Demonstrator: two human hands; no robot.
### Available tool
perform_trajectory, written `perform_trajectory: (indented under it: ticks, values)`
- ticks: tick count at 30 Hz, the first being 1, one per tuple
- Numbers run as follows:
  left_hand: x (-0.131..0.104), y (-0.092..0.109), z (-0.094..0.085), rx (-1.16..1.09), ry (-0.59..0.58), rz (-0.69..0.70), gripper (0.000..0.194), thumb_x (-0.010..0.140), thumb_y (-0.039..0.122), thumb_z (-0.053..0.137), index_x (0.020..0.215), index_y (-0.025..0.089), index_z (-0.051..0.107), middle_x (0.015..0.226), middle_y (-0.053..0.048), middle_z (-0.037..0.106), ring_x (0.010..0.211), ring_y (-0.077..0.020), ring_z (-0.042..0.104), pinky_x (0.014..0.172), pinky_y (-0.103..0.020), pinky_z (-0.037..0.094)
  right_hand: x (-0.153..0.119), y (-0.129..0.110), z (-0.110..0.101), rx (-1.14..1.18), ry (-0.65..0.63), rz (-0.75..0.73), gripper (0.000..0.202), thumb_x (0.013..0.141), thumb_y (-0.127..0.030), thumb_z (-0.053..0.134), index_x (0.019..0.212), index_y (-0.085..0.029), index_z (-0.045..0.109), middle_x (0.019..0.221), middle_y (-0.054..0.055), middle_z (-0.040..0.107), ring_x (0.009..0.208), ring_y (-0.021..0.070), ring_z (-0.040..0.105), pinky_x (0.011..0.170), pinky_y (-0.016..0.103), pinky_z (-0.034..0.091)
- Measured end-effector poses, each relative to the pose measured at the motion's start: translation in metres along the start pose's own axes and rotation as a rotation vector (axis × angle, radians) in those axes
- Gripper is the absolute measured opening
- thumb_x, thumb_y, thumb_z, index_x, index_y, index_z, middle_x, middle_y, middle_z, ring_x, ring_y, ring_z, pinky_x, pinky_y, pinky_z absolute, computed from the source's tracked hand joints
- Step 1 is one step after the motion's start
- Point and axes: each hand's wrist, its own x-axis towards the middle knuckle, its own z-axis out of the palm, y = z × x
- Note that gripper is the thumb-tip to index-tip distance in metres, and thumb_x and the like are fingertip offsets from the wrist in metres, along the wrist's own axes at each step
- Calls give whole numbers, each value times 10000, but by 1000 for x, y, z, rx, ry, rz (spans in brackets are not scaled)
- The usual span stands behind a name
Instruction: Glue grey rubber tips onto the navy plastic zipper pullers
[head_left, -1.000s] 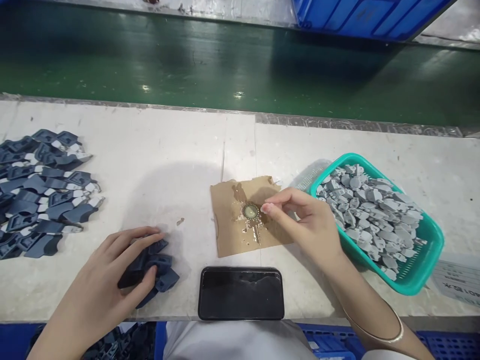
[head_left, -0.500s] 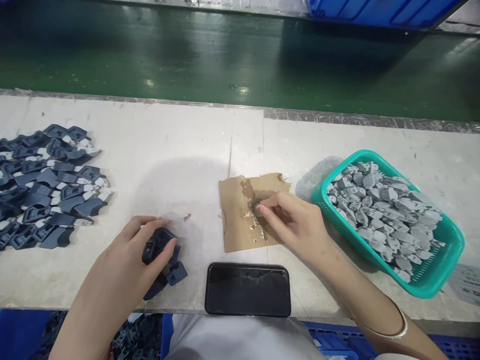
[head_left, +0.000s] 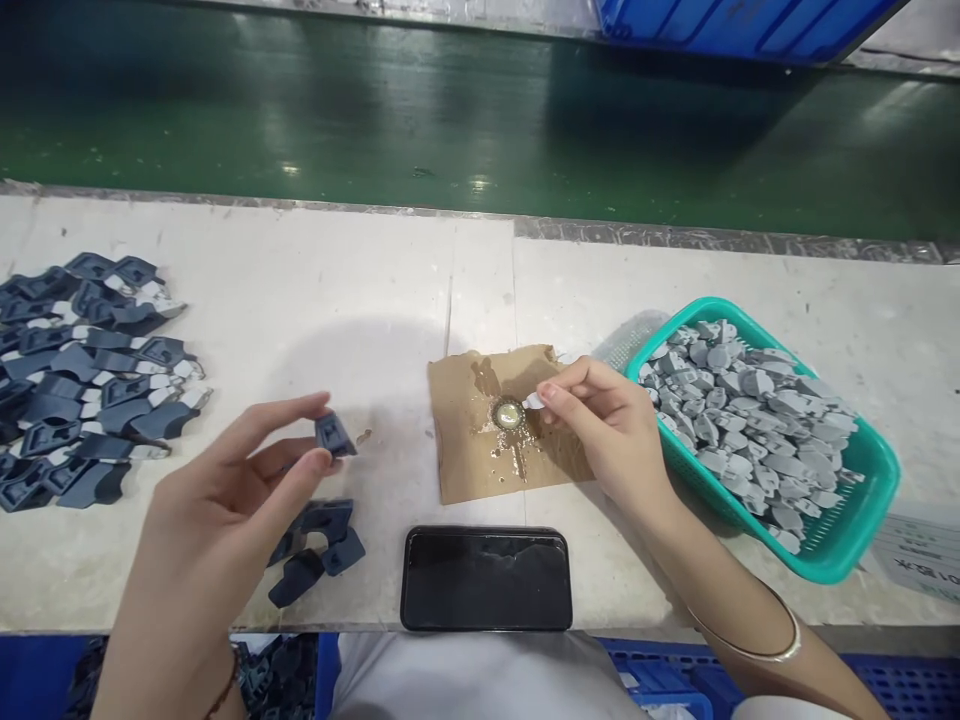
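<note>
Between thumb and forefinger, my left hand grips a dark blue-grey part above the table. Several loose dark parts lie just below that hand. My right hand pinches a small light grey piece at the right edge of a small round dish of clear liquid. The dish sits on a brown cardboard piece spotted with wet drops.
A green basket of light grey parts stands at the right. A phone lies at the front edge. Joined dark and light parts spread at the far left. A green belt runs behind the table.
My left hand has lifted a dark part off the small pile. My right hand has moved slightly right and back from the dish, and the light piece and liquid now show.
</note>
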Motion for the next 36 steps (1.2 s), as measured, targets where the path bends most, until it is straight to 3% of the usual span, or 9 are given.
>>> perform_trajectory:
  ticks: [2,7,10,13,19,24,29,36]
  values:
    - [-5,2,9,-233,-98,-93,327,852,491,791,1111,294,808,1200,-49,801,915,-260,794,725,-311,691,1,2,1,55,-6,42,206,860,-324,793,730,-208,683,609,-25,636,578,106,565,555,224,448]
    - [-10,1,41,-763,-480,-344,300,788,449,884,998,240,833,1252,-96,798,851,-203,798,759,-243,686,2,4,2,191,-27,125,282,813,-383,861,702,-205,672,569,-39,603,509,80,498,479,198,398]
    - [-11,1,57,-969,-577,-430,250,763,395,921,933,251,807,1059,-47,824,761,-156,791,710,-185,665,1,2,1,218,-31,126,293,808,-397,876,713,-203,679,563,-41,602,489,72,490,446,184,378]
    - [-12,0,66,-1027,-630,-431,207,808,406,889,933,256,823,962,-12,804,661,-112,773,643,-138,638,-3,0,0,232,-54,99,276,833,-395,864,738,-203,691,566,-39,612,489,72,509,442,176,385]
    - [-15,-1,75,-854,-573,-376,267,844,406,866,1077,278,836,1038,-36,816,908,-155,801,826,-166,638,-16,-6,5,260,-133,26,206,919,-359,790,804,-213,700,608,-27,666,485,93,554,458,208,451]
    - [-17,-8,83,-806,-553,-293,212,850,380,860,1004,252,790,736,19,734,608,-101,704,614,-170,594,-19,-10,9,259,-182,-8,188,918,-369,794,850,-210,718,620,-24,677,510,112,599,487,239,518]
    - [-18,-10,89,-739,-422,-197,149,859,299,835,935,224,732,896,6,724,774,-124,727,790,-226,624,-18,-9,7,283,-196,-38,131,934,-326,785,877,-219,734,686,-18,713,544,102,627,526,227,549]
    - [-18,-3,93,-498,-369,-72,127,847,186,766,966,229,774,1008,-29,752,952,-163,724,824,-216,597,-20,-7,5,338,-300,-9,225,924,-456,787,900,-241,725,781,19,748,698,156,721,617,267,599]
